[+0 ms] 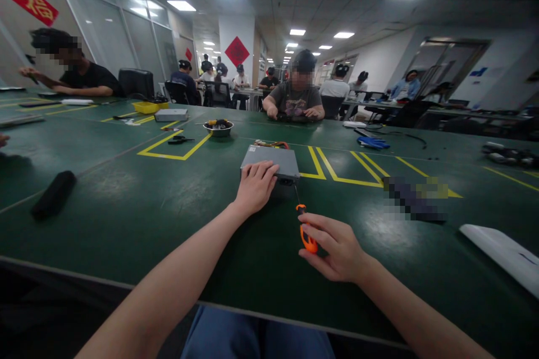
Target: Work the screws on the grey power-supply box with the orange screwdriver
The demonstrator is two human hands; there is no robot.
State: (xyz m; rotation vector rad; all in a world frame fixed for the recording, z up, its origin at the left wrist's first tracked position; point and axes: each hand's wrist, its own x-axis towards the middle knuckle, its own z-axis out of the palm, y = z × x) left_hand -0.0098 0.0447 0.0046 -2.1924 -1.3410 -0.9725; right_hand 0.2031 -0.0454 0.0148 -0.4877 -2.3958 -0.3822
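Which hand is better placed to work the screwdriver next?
Right, probably: the right hand holds the orange screwdriver, its tip toward the grey box; the left hand lies on the box.

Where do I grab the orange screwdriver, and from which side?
Probably by its chunky orange-and-black handle, coming from the near right, where the right hand holds it. The handle is thick and points back toward the person, while the thin shaft points toward the gray metal box.

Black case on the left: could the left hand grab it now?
Probably yes: just green tabletop seems to lie between the left hand and the black case, but the hand rests on the grey metal box and would need to lift off first.
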